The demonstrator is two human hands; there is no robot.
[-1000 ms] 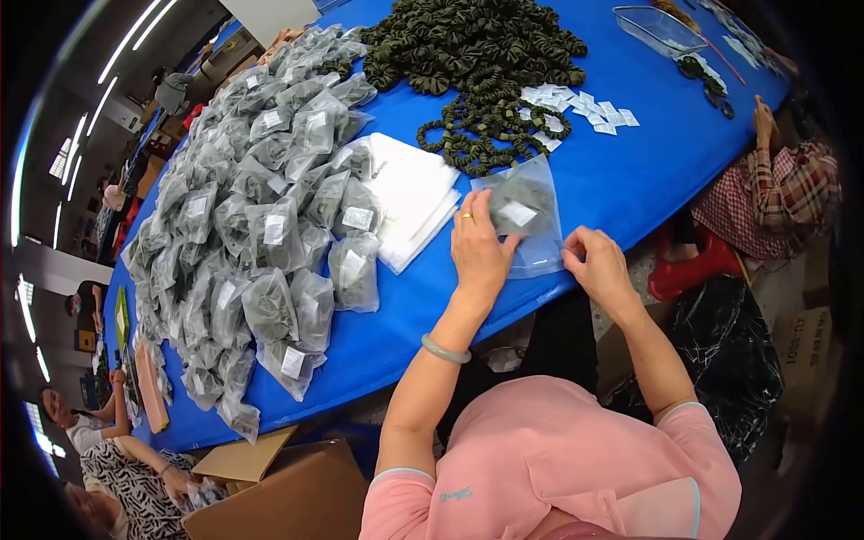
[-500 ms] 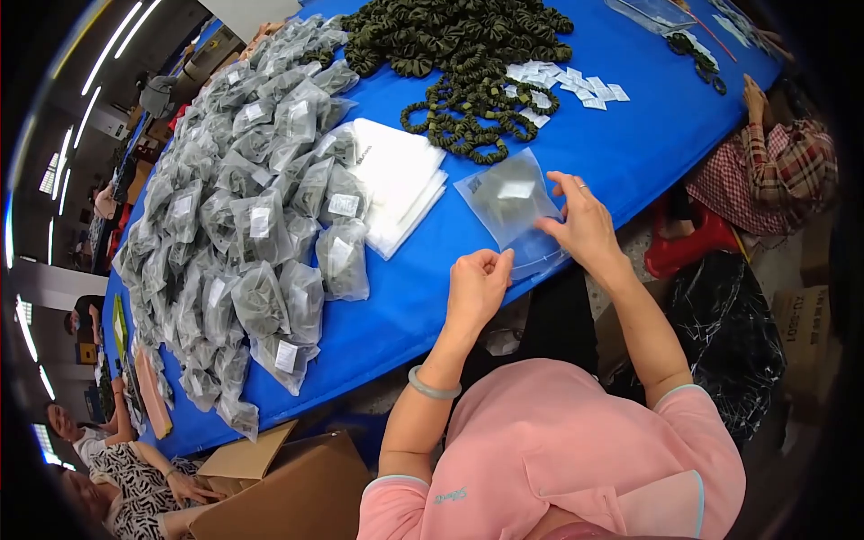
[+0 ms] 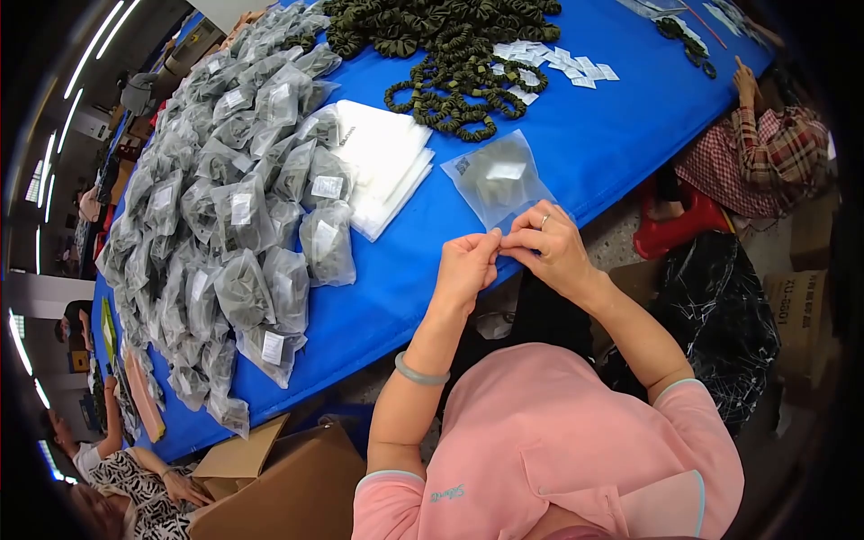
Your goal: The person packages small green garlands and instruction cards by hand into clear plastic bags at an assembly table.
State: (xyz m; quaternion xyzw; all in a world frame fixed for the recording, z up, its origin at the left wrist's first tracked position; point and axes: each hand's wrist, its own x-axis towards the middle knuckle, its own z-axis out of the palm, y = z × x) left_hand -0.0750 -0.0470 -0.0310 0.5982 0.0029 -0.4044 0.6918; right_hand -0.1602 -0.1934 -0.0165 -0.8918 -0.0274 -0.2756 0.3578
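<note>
A frosted plastic bag lies at the near edge of the blue table, with a dark green item and a white label inside. My left hand, a bangle on its wrist, pinches the bag's near edge between thumb and finger. Right beside it, my right hand is closed on the same edge, its fingertips almost touching the left thumb. The part of the edge under my fingers is hidden. A stack of flat plastic bags lies just left of this bag, and dark green scrunchies lie beyond it.
A large heap of filled bags covers the left of the blue table. White labels lie beside the scrunchies. An open cardboard box stands below at left, with a person nearby. A red stool and another person are at right.
My right hand has moved left and down from the bag's right side to its near edge, meeting my left hand. The view has shifted slightly.
</note>
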